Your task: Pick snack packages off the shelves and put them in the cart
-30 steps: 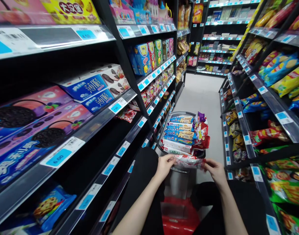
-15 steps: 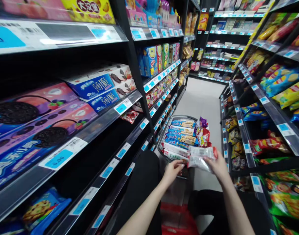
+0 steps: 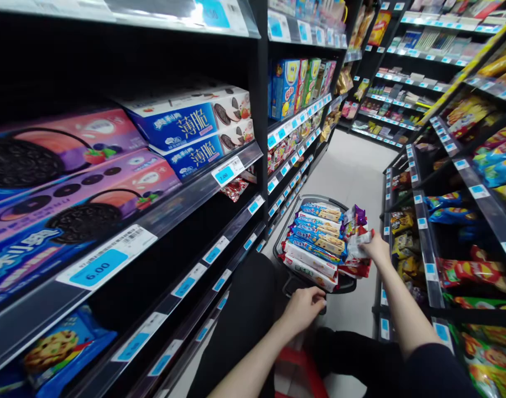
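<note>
My right hand (image 3: 377, 251) is closed on a clear-and-white snack packet (image 3: 358, 245) over the right side of a dark shopping basket (image 3: 288, 284). Blue cookie packs (image 3: 319, 239) lie in a row in the basket, with white-and-red biscuit packs (image 3: 311, 271) in front of them. Red and purple snack bags (image 3: 355, 216) lie along the right side, partly covered by the packet. My left hand (image 3: 304, 309), fingers curled together, is by the basket's near edge; whether anything is between its fingers is hidden.
On the left, a black shelf holds blue-and-white biscuit boxes (image 3: 194, 124) and purple-pink biscuit boxes (image 3: 111, 190). Shelves of bagged snacks (image 3: 476, 273) stand on the right. A pale floor aisle (image 3: 348, 160) runs to shelving at the back. Something red (image 3: 300, 367) is below, between my legs.
My right hand has moved the packet rightward and up, over the basket's right side. My left hand has drawn back from the packet toward me. The view has shifted slightly left.
</note>
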Demonstrator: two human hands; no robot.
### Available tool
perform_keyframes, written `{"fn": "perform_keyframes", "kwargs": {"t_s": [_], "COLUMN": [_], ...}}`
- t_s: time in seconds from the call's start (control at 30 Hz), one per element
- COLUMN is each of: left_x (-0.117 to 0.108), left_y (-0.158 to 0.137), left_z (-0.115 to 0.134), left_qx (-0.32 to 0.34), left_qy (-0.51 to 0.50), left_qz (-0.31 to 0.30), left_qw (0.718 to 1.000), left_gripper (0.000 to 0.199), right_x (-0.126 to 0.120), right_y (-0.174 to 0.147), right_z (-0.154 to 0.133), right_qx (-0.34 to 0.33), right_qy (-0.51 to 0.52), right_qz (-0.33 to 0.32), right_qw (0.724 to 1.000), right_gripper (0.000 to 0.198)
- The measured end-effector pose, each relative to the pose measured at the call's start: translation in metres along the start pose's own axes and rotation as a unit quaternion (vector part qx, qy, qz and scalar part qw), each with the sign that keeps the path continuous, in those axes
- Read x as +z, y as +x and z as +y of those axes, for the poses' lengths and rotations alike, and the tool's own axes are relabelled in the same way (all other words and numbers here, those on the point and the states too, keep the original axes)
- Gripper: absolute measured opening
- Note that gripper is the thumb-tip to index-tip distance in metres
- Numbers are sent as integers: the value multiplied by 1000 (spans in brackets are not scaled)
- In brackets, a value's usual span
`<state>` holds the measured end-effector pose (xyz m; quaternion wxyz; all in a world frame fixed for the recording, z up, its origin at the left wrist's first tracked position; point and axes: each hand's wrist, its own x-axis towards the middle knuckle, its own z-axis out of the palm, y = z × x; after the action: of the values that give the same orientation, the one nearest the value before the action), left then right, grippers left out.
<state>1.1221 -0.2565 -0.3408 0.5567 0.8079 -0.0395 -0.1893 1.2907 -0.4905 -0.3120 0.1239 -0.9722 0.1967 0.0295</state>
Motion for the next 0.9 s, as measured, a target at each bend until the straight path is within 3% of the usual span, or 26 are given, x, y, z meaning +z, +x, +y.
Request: {"fn": "perform_keyframes", "kwargs": {"t_s": [0.23,0.33,0.4,0.47,0.53,0.57,0.6,0.67,0.7,0.77,0.9], "left_x": [4,4,-10,-42,-93,-123,-154,-214,-240,-278,-305], "left_y": [-1,-3,-4,-3,2,7,14,33,44,70,112], "left_z": [1,3,3,4,3,2,1,-1,-3,-5,-5], "left_qx": [12,12,14,26,40,42,25,-99,-130,-165,-220], "left_qy": [18,8,-29,-80,-104,-84,-70,-39,-31,-27,-38], "left_qz": [-3,17,66,146,246,307,367,491,521,539,545], "left_qw": [1000,1000,997,986,963,947,927,865,843,826,808], "left_gripper": [30,28,28,28,28,26,29,42,50,53,47], "right_x": [30,27,18,5,-7,-11,-13,-12,-8,4,35], "right_y": [-17,-22,-25,-31,-40,-47,-55,-78,-91,-117,-139], "right_z": [-14,-20,-19,-11,4,13,23,43,52,68,88], "right_qx": [5,6,16,44,68,48,31,19,25,38,60], "right_qy": [1,6,12,18,29,45,68,129,156,199,246], "right_qz": [7,7,8,25,55,60,71,86,90,90,47], "right_qw": [1000,1000,1000,999,996,996,995,988,983,975,966], "right_gripper": [45,49,57,64,64,58,53,45,42,40,42]}}
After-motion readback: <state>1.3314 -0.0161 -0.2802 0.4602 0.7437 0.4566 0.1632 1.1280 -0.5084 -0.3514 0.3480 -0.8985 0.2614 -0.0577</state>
